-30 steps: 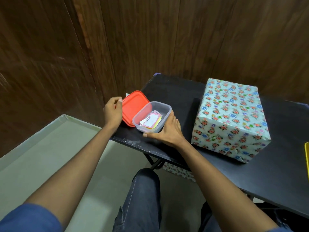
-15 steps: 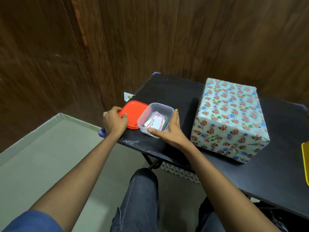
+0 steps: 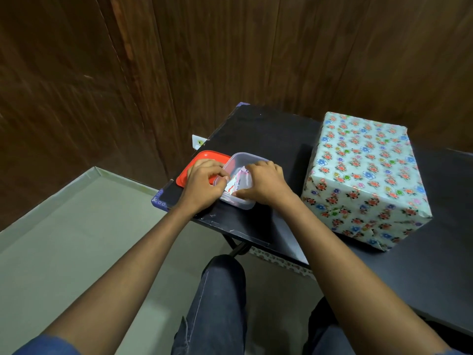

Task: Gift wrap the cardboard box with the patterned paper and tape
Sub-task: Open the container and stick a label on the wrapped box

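The box (image 3: 366, 180), wrapped in pale floral paper, stands on the black table (image 3: 268, 134) at the right, and neither hand touches it. At the table's near left corner sits a clear plastic container (image 3: 242, 158) with small printed cards (image 3: 236, 185) inside. Its red lid (image 3: 202, 157) lies flat beside it on the left. My right hand (image 3: 266, 184) reaches over the container and pinches the cards between thumb and fingers. My left hand (image 3: 202, 185) lies over the lid, its curled fingertips pinching the cards' left corner at the container's rim.
Dark wood panelling rises close behind the table, with a white wall socket (image 3: 198, 142) just past the lid. The table edge is right by my left wrist, and grey floor lies beyond it. My knees are under the table, above a strip of patterned paper (image 3: 279, 261).
The red lid went from tilted up to flat on the table. Both hands then moved into the container and took hold of the cards. The wrapped box stayed put.
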